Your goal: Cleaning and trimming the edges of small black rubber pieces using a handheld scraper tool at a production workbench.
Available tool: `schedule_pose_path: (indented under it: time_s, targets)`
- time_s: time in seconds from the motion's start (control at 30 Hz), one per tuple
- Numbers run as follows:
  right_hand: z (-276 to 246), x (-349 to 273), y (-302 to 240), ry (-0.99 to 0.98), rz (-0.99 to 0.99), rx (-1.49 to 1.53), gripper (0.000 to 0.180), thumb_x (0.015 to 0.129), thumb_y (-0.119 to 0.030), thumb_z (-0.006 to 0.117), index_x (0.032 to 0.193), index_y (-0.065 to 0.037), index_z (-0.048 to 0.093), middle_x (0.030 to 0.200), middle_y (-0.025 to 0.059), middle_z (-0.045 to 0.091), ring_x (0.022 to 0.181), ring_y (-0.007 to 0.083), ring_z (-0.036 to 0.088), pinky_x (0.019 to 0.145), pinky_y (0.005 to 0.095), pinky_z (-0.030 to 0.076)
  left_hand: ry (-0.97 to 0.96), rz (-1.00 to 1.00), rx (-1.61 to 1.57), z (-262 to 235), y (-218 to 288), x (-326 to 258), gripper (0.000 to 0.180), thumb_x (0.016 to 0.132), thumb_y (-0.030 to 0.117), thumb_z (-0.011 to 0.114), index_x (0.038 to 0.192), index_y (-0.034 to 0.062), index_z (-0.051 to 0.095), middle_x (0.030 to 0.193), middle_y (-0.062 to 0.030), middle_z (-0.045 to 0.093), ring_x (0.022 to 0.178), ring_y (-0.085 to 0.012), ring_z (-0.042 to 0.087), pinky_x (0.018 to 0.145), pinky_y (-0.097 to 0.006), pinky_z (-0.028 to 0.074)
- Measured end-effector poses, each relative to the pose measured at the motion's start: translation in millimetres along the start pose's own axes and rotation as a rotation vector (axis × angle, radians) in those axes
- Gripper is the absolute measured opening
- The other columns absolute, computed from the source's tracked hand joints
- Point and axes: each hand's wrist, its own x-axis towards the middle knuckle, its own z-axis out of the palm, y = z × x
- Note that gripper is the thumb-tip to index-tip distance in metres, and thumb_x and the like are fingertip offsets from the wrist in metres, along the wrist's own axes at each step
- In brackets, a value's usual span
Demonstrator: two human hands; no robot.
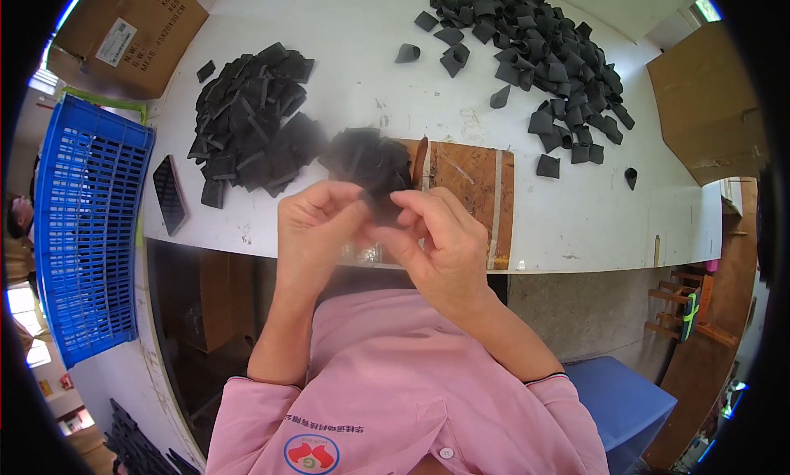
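Observation:
My left hand and my right hand meet in front of me, fingertips pinched. Between them is a small black piece of fabric-like sheet, partly hidden by the fingers and blurred. Just beyond lies a small heap of black pieces, resting partly on a worn brown board. Farther left is a bigger pile of flat black pieces. At the far right spreads a large pile of black pieces bent into loops, with a few lying apart from it.
A dark phone lies near the white table's left edge. Beside it stands a blue plastic crate. Cardboard boxes stand at the far left and right. A blue stool is below, at my right.

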Motion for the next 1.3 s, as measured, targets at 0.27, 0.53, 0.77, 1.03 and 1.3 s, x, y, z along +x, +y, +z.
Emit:
schedule_pose_path:
  time_s: [0.27, 0.53, 0.77, 1.03, 1.3]
  targets:
    - [3, -1, 11, 0.107, -0.389, -0.459, 0.011, 0.068, -0.001, 0.063, 0.077, -0.002, 0.056, 0.07, 0.0077, 0.05, 0.057, 0.0213, 0.052, 0.046, 0.0304, 0.042, 0.259, 0.543, 0.559, 34, -16, -22, 0.004, 0.079, -0.005, 0.056, 0.082, -0.0048, 0.056, 0.063, -0.006, 0.059, 0.047, -0.0064, 0.052, 0.039, -0.016, 0.041]
    - [-15, 3, 14, -0.085, 0.352, 0.467, 0.008, 0.078, -0.006, 0.058, 0.079, 0.002, 0.057, 0.062, -0.0008, 0.048, 0.049, 0.0055, 0.04, 0.045, 0.0193, 0.033, -0.122, -0.067, -0.457, 30, 13, -21, 0.013, 0.078, -0.001, 0.052, 0.092, -0.0016, 0.049, 0.078, -0.0065, 0.057, 0.04, 0.0005, 0.031, 0.036, -0.014, 0.023]
    - [-27, 10, -3, -0.303, 0.671, 0.982, 0.02, 0.087, -0.023, 0.052, 0.075, -0.007, 0.052, 0.06, -0.0052, 0.04, 0.052, 0.0029, 0.032, 0.046, 0.017, 0.026, 0.275, 0.451, 0.043, 53, 10, -16, 0.016, 0.075, -0.01, 0.048, 0.089, -0.002, 0.051, 0.077, -0.0107, 0.059, 0.04, -0.0039, 0.041, 0.034, -0.017, 0.03]
    - [-44, 84, -2, -0.551, 0.447, 0.778, 0.029, 0.087, -0.029, 0.052, 0.068, -0.006, 0.051, 0.058, -0.0059, 0.041, 0.053, 0.0026, 0.033, 0.047, 0.0174, 0.025, -0.326, -0.28, -1.133, 36, 45, 13, 0.02, 0.084, 0.005, 0.046, 0.102, -0.0024, 0.049, 0.074, -0.0101, 0.057, 0.032, -0.0033, 0.033, 0.03, -0.018, 0.024]
    - [-35, 60, 8, -0.049, 0.014, 0.166, 0.024, 0.082, -0.024, 0.059, 0.085, 0.0, 0.056, 0.069, 0.0039, 0.051, 0.062, 0.0129, 0.049, 0.053, 0.024, 0.039, 0.056, 0.44, 0.004, 44, 36, 18, 0.028, 0.077, 0.003, 0.056, 0.104, -0.0004, 0.052, 0.087, -0.0065, 0.058, 0.065, -0.0111, 0.055, 0.055, -0.02, 0.042]
